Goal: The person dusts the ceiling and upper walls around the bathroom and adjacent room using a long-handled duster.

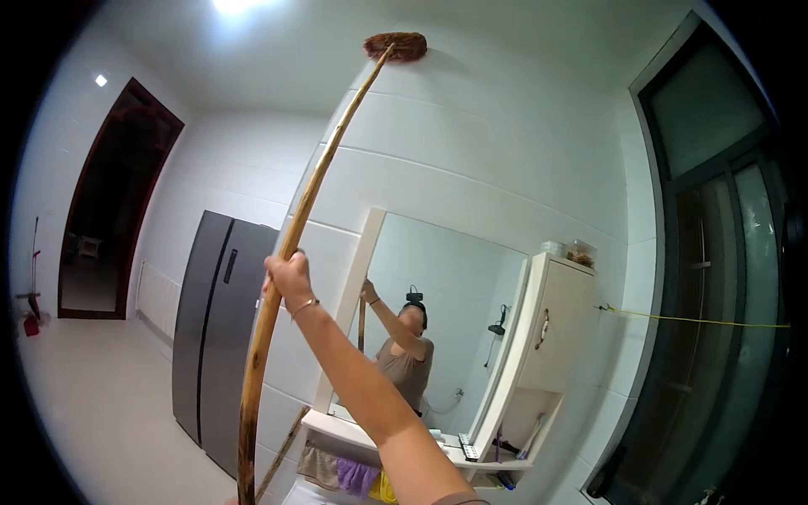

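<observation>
My right hand (289, 278) is wrapped round the middle of a long wooden pole (313, 189), with a bracelet at the wrist. At the top of the pole is a reddish-brown broom head (402, 47), up against the white tiled wall near the ceiling. The pole slants down to the bottom edge of the view. Beside its lower end, a skin-coloured sliver at the frame's edge may be my left hand; no fingers show there.
A mirror (450, 311) reflects a person with a raised arm. Beside it stands a white cabinet (555, 324) with containers on top. Cloths (358, 478) hang below the shelf. A grey fridge (220, 337) and a doorway are left; a yellow cord (699, 318) crosses the window at right.
</observation>
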Tool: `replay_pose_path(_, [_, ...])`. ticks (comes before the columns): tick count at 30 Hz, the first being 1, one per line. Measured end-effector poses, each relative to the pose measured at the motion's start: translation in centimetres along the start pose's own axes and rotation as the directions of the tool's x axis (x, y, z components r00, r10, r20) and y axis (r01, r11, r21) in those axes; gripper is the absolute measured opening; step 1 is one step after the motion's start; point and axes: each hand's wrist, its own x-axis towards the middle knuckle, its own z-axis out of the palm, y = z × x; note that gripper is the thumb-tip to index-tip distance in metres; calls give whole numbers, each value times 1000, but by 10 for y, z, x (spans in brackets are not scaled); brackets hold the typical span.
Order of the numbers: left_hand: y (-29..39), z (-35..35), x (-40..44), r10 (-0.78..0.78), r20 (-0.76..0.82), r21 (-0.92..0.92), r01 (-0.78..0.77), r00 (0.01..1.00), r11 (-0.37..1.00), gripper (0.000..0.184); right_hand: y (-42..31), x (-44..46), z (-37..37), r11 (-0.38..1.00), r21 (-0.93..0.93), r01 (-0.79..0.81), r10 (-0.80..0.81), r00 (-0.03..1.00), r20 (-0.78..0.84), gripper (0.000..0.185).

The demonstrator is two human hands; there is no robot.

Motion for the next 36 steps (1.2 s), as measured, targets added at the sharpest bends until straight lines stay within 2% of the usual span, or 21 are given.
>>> replay_pose_path(1, [9,-3,10,76,-45,-93,-80,996,992,17,-4,11,3,999,45,-7,9,999,-48,18])
replay_pose_path(3, [47,-18,28,59,-14,-305,-60,998,951,7,-10,25,9,996,91,-11,19,996,-90,16])
replay_pose_path(5, [105,-23,35,200,-188,-219,-239,962,946,16,-14,32,9,978,199,-62,73,996,-49,17])
replay_pose_path(7, [124,-29,63,236,-132,-223,-261,963,939,17,-19,33,6,973,220,-76,87,995,-40,18])
replay_pose_path(9, [161,-29,77,209,-79,-279,-223,975,934,17,-17,38,-3,948,307,-82,81,997,16,23])
replay_pose_path(13, [215,-9,98,263,-3,-259,-254,965,932,16,-25,41,-33,981,193,-1,19,996,-91,20])
replay_pose_path(15, [228,9,106,267,37,-297,-245,963,923,18,-29,47,-53,996,77,42,-27,980,-195,20])
replay_pose_path(19, [226,48,121,305,75,-287,-272,950,918,18,-28,38,-99,1000,7,21,-19,960,-278,18])
replay_pose_path(25, [229,96,126,378,107,-267,-340,919,902,16,-32,13,-167,997,-6,78,-75,928,-366,18])
replay_pose_path(28, [243,114,127,419,114,-233,-386,901,893,12,-47,7,-199,996,-43,83,-94,881,-464,14])
replay_pose_path(30, [253,128,129,522,95,-171,-503,848,847,8,-56,5,-224,994,-50,96,-108,869,-483,13])
replay_pose_path(33, [267,147,137,611,63,-119,-602,789,790,12,-73,0,-256,992,-78,100,-126,850,-511,14])
replay_pose_path(34, [273,151,138,614,64,-122,-604,787,787,12,-79,-3,-265,993,-67,102,-122,841,-528,14])
replay_pose_path(36, [285,157,137,641,81,-1,-643,763,766,16,-93,-9,-278,992,-77,105,-130,818,-560,15])
